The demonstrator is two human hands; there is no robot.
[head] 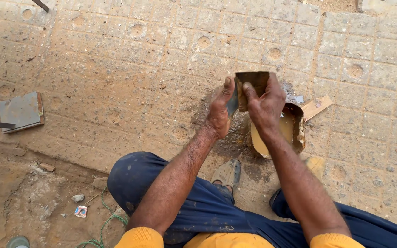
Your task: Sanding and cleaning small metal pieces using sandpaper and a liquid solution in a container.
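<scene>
Hands are working directly above the tin of yellow paste (295,131) — right hand (266,106) gripping a flat scraper (252,81), left hand (220,110) pinching a second blade (233,104) against it — best wiped slowly, drips falling into the tin.

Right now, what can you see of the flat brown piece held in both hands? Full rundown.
The flat piece is thin, roughly rectangular, dull brown and stained, like rusty sheet metal or stiff card; which one cannot be told. It is held upright above the tin of yellowish paste. The right hand grips its lower part, fingers over the face; the left hand pinches its left edge, thumb up. Its top edge is free.
</scene>
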